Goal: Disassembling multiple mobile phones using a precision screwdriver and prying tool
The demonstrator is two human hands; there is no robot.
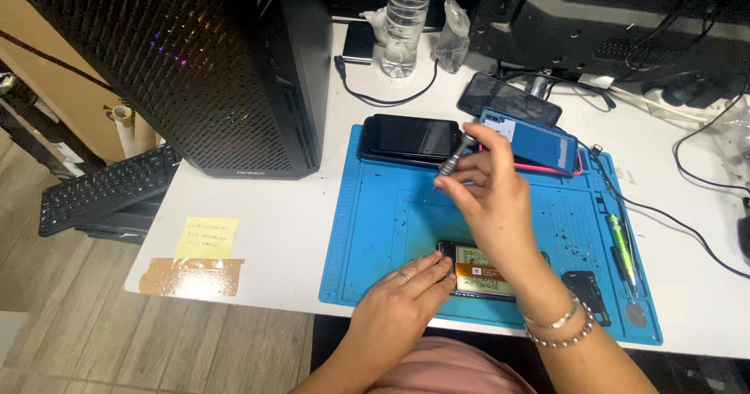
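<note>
Right hand (491,195) raised over the blue repair mat (375,230), fingers pinched together around a small precision screwdriver (455,156), tip pointing down-left. Left hand (402,300) flat at the mat's near edge, fingers together, fingertips pressed on the left end of the opened phone (476,277), holding nothing. Opened phone lying back-up near the mat's front edge, an orange-and-white rectangular battery label showing inside. Black back-cover piece (584,291) just right of it on the mat. Black phone (412,138) at the mat's far left corner; blue phone on a pink case (539,146) beside it, a small white sticker at its upper left. Green-handled tool (622,242) along the mat's right edge. Yellow square sticky note (206,238) with handwriting on the white table (281,230), brown tape patch (191,277) just below. Clear water bottle (406,23) at the back.
</note>
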